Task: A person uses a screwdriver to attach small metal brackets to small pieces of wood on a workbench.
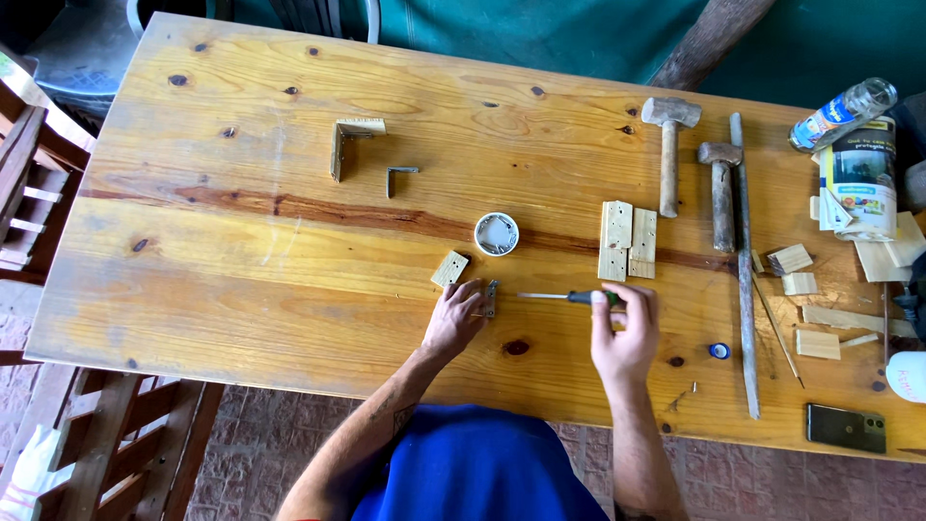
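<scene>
1. A screwdriver (pixel 569 297) is pinched at its dark green handle by the right hand (pixel 625 333); its thin steel shaft lies flat, pointing left, on the knotty pine table (pixel 241 251).
2. A small metal bracket (pixel 491 298) is touched by the curled fingers of the left hand (pixel 453 318); whether it is gripped cannot be told; a small square wood block (pixel 449 268) lies just above.
3. A round white lid (pixel 496 233) sits near; drilled pale wood strips (pixel 627 239) lie beside it.
4. Two wooden-handled hammers (pixel 669 154) and a long metal rod (pixel 744 270) lie to the right; a dark phone (pixel 846 427) rests at the near edge.
</scene>
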